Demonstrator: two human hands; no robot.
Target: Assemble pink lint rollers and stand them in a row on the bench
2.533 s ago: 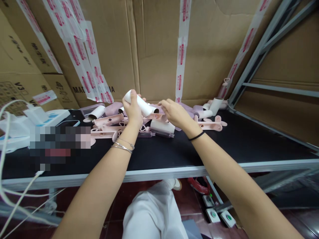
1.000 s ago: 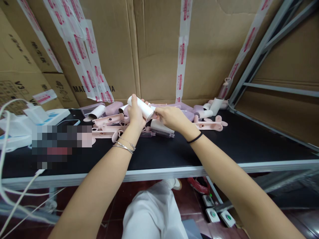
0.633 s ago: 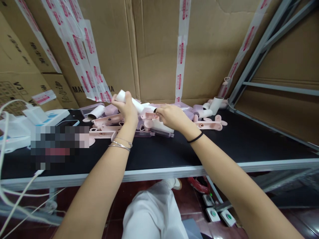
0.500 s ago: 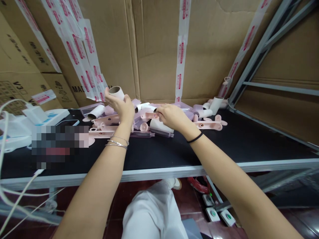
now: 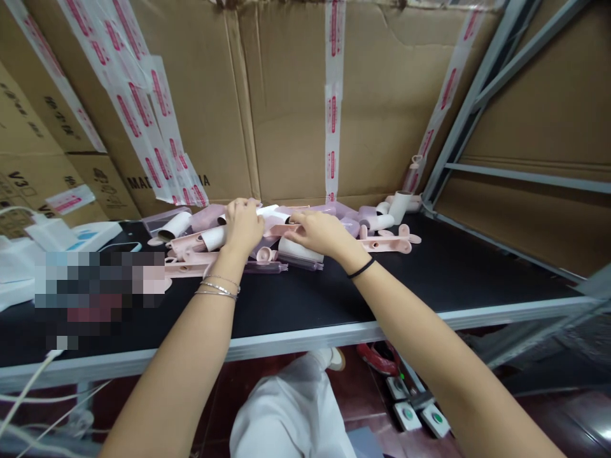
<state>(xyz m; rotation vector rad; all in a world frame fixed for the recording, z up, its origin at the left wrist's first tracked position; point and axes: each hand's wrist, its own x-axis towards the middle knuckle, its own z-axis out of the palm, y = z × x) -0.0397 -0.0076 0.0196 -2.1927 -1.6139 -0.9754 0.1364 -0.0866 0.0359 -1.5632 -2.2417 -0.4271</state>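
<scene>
My left hand (image 5: 242,222) is closed, its fingers bent down over a heap of plastic parts and tubes. Its fingertips are hidden, so I cannot make out what they hold. A short white tube (image 5: 214,239) lies just left of it. My right hand (image 5: 319,230) is closed at the fingertips on the end of a pale pink plastic part (image 5: 277,230). Under that hand lie a wider white tube (image 5: 298,249) and a clear purplish sleeve (image 5: 305,262). Another pink part (image 5: 265,254) with a round cup sits between the hands.
More pink strips (image 5: 389,243) and an upright white tube (image 5: 400,207) stand to the right. A power strip (image 5: 98,238) with plugs and a blurred-out object (image 5: 95,286) occupy the left. Cardboard (image 5: 281,114) closes off the back, and a metal rack post (image 5: 458,140) rises at right.
My left hand has come down from above the heap, and the white tube it held now lies in the heap. My right hand stays at the pink part. The view has shifted slightly.
</scene>
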